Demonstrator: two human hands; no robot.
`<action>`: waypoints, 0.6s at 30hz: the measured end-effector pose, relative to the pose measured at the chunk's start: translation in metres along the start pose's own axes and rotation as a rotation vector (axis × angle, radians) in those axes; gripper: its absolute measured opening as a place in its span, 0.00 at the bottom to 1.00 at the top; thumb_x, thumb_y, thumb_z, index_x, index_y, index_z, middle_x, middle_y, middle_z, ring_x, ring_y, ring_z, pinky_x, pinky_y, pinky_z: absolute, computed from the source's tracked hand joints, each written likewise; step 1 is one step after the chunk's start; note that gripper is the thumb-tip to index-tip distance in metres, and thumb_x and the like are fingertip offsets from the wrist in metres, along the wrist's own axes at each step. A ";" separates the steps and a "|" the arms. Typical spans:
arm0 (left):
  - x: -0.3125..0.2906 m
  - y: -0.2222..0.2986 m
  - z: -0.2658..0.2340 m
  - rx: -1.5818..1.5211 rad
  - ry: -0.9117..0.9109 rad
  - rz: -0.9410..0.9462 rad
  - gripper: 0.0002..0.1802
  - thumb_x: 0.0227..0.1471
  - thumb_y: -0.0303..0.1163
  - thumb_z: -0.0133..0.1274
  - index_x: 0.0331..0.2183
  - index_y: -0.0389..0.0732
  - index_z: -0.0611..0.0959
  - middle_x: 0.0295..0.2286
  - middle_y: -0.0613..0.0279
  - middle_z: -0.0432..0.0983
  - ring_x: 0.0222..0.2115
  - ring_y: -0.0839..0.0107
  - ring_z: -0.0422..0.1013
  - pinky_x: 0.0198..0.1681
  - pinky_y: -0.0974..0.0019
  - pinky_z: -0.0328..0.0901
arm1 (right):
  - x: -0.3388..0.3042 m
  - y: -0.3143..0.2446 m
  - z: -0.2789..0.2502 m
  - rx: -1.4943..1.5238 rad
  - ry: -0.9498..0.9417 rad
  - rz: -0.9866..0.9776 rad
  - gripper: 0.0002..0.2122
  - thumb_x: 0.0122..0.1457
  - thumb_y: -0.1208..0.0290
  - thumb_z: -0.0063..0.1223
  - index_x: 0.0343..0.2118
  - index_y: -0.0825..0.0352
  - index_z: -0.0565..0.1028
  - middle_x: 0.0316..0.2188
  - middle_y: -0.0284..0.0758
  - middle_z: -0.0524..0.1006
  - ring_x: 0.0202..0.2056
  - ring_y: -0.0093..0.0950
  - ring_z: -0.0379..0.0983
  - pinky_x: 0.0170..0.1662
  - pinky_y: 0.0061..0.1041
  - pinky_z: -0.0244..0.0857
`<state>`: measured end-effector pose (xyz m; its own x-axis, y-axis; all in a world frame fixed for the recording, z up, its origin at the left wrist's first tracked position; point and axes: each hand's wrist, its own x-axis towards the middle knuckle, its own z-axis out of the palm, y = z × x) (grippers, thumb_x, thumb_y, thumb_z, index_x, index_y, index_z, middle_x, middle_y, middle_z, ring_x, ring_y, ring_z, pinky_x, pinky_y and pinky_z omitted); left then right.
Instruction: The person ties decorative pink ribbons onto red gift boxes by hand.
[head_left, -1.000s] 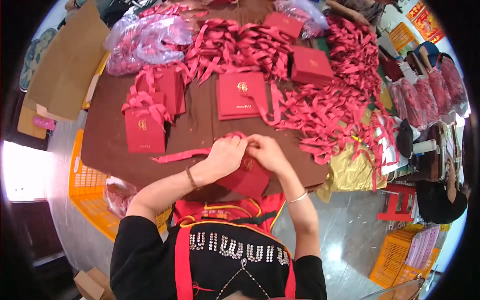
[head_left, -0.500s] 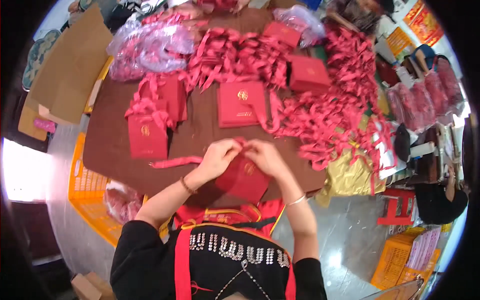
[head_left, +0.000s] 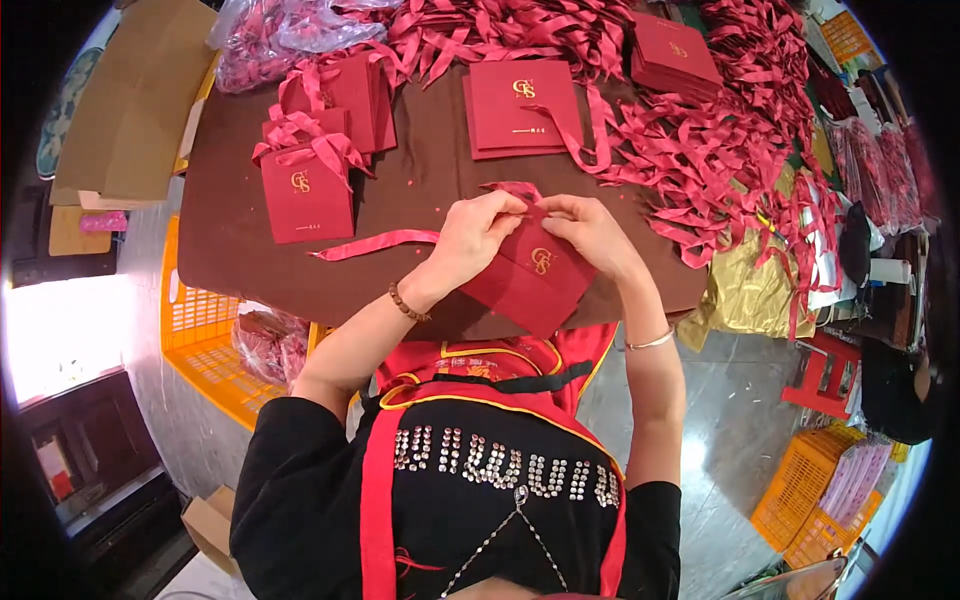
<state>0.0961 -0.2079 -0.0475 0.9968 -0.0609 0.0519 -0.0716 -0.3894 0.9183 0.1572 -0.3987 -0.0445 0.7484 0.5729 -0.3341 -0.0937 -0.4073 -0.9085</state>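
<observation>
Both hands meet at the top edge of a flat red gift bag (head_left: pixel 535 275) with a gold emblem, tilted over the table's near edge. My left hand (head_left: pixel 480 235) is closed in a pinch on the red ribbon (head_left: pixel 385 242), whose tail lies to the left on the cloth. Fingers of my right hand (head_left: pixel 590 232) pinch the bag's top edge beside it; the exact grip between the fingertips is partly hidden. More ribbon shows just beyond the fingertips. Farther off lies a stack of red bags (head_left: pixel 520 110), and ribboned bags (head_left: pixel 307 195) lie at the left.
A large heap of red ribbons (head_left: pixel 700 170) covers the right side of the brown-clothed table (head_left: pixel 400 190). Another bag stack (head_left: pixel 675 55) and a clear plastic bag (head_left: pixel 290 40) lie at the back. An orange crate (head_left: pixel 200 320) stands below left, gold wrapping (head_left: pixel 745 290) at right.
The head view has tilted lower and closer, so the table items sit higher in the picture. Both hands stay together at the bag's top edge, still pinching.
</observation>
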 end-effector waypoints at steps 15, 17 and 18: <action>0.007 -0.001 0.015 0.252 0.116 0.240 0.02 0.45 0.22 0.52 0.26 0.35 0.77 0.25 0.50 0.74 0.27 0.53 0.72 0.28 0.59 0.66 | 0.002 0.004 0.001 0.020 0.040 -0.022 0.14 0.54 0.74 0.50 0.43 0.74 0.72 0.36 0.35 0.77 0.36 0.20 0.71 0.42 0.19 0.64; 0.000 -0.005 0.014 0.335 0.124 0.245 0.02 0.45 0.22 0.51 0.26 0.36 0.75 0.24 0.49 0.73 0.26 0.51 0.72 0.26 0.57 0.65 | 0.005 0.001 0.007 -0.010 0.028 -0.055 0.14 0.54 0.74 0.50 0.43 0.74 0.73 0.36 0.36 0.77 0.37 0.20 0.71 0.42 0.20 0.64; -0.004 -0.008 0.013 0.344 0.137 0.255 0.02 0.45 0.22 0.50 0.26 0.37 0.74 0.22 0.49 0.72 0.25 0.50 0.70 0.26 0.55 0.64 | 0.006 -0.002 0.010 -0.045 0.037 -0.068 0.15 0.53 0.73 0.50 0.43 0.74 0.73 0.37 0.40 0.78 0.38 0.24 0.73 0.44 0.22 0.65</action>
<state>0.0926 -0.2167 -0.0606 0.9396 -0.0814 0.3325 -0.3004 -0.6619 0.6868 0.1555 -0.3869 -0.0474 0.7761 0.5738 -0.2614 -0.0124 -0.4005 -0.9162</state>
